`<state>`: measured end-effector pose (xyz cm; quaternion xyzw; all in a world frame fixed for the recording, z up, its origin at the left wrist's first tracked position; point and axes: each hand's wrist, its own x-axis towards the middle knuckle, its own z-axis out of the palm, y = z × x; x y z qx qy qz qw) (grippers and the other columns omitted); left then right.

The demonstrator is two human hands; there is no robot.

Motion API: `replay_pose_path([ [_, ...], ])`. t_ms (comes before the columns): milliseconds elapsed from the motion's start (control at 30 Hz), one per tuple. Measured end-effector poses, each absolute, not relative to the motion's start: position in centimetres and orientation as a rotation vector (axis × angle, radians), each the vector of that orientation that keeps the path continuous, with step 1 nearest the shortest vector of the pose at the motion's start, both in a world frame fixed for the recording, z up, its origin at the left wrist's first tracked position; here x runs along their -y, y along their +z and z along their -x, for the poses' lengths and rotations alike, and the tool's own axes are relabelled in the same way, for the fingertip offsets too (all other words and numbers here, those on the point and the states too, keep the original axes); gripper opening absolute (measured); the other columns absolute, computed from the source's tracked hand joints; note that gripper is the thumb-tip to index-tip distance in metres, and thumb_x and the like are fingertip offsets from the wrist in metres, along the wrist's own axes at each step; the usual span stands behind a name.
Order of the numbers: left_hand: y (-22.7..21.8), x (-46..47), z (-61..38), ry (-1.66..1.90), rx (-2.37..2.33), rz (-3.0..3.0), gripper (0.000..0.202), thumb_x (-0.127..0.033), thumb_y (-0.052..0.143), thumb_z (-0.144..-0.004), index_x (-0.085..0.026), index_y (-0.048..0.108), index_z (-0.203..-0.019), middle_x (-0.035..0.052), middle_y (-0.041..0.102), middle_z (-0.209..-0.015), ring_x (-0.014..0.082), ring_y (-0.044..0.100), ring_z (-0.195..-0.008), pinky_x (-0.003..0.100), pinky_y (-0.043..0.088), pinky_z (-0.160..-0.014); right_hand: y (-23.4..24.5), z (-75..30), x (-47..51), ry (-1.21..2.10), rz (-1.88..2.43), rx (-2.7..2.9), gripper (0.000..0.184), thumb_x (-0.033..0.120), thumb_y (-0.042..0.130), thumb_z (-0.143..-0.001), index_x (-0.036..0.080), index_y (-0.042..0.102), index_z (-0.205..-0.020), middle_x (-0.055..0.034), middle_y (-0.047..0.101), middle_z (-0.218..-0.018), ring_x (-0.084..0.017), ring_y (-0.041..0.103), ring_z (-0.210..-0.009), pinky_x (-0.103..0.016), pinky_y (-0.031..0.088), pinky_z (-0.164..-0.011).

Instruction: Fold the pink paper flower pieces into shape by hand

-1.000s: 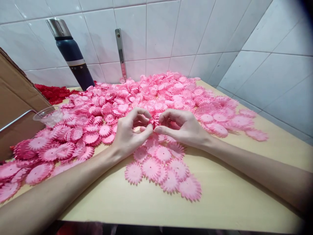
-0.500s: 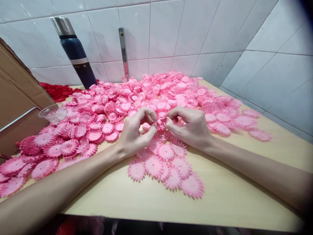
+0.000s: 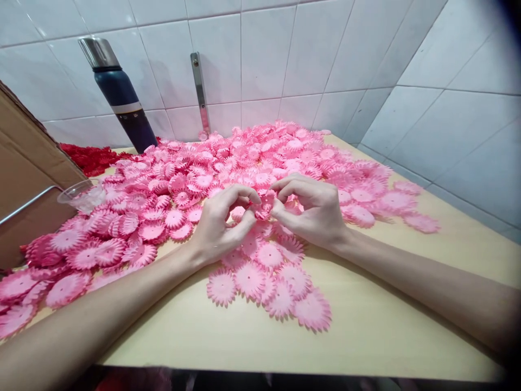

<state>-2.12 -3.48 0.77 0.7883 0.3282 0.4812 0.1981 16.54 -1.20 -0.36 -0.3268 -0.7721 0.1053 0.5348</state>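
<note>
Between my hands is a small pink petal piece [image 3: 265, 202] with a frilled edge. My left hand [image 3: 226, 224] is closed, thumb and forefinger pinching at its left side. On the other side my right hand [image 3: 310, 209] pinches its right edge, fingers curled. The fingertips partly hide the piece. Just below lies a loose group of scalloped pink discs [image 3: 268, 255], several with a dark dot in the middle. A large heap of the same pink discs [image 3: 228, 157] spreads behind both hands.
A dark blue bottle [image 3: 125, 103] with a steel cap leans at the back left. Red pieces [image 3: 91, 159] lie beside it. A clear plastic cup [image 3: 83, 195] and a cardboard box [image 3: 35, 146] are at the left. Tiled walls [image 3: 266, 51] bound the wooden table [image 3: 374, 304].
The whole view has shifted, so things appear slightly further left. My hands stay together at the pink piece, with the right fingers moved a little around it.
</note>
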Motion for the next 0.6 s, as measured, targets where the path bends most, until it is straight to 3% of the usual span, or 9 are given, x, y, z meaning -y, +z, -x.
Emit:
replay_pose_path([
  [133, 0.79, 3.36, 2.22, 1.342, -0.988, -2.324, 0.022, -0.006, 0.054, -0.078, -0.019, 0.066, -0.09, 0.0032, 0.069, -0.085, 0.0144, 0.062, -0.075, 0.029, 0.05, -0.071, -0.46, -16.65, 1.22, 0.429, 0.723, 1.783, 0.017, 0.011, 0.065, -0.072, 0.023, 0.052, -0.071, -0.0018, 0.061, -0.075, -0.018, 0.06, -0.072, -0.035, 0.05, -0.066],
  [267, 0.99, 3.37, 2.17, 1.365, -1.145, -2.346, 0.022, -0.009, 0.056, -0.078, -0.021, 0.072, -0.085, 0.0028, 0.07, -0.079, 0.0149, 0.062, -0.071, 0.03, 0.05, -0.069, -0.26, -16.65, 0.99, 0.768, 0.681, 1.788, 0.015, 0.021, 0.072, -0.074, 0.021, 0.058, -0.081, -0.0012, 0.062, -0.078, -0.015, 0.06, -0.071, -0.031, 0.052, -0.062],
  [400, 1.23, 3.59, 2.0, 1.361, -1.203, -2.267, 0.012, -0.017, 0.062, -0.079, -0.02, 0.074, -0.081, 0.0045, 0.073, -0.079, 0.0165, 0.065, -0.071, 0.029, 0.051, -0.068, 0.03, -16.71, 0.71, 1.038, 0.72, 1.702, 0.03, 0.034, 0.082, -0.067, 0.02, 0.058, -0.08, -0.0005, 0.065, -0.074, -0.016, 0.065, -0.069, -0.032, 0.056, -0.064],
  [600, 1.12, 3.6, 1.87, 1.352, -1.164, -2.22, 0.012, -0.021, 0.064, -0.08, -0.018, 0.075, -0.081, 0.0056, 0.074, -0.079, 0.0164, 0.066, -0.069, 0.029, 0.052, -0.064, 0.14, -16.56, 0.66, 1.117, 0.704, 1.641, 0.036, 0.036, 0.083, -0.065, 0.021, 0.054, -0.079, 0.0019, 0.063, -0.072, -0.014, 0.066, -0.068, -0.03, 0.058, -0.064],
])
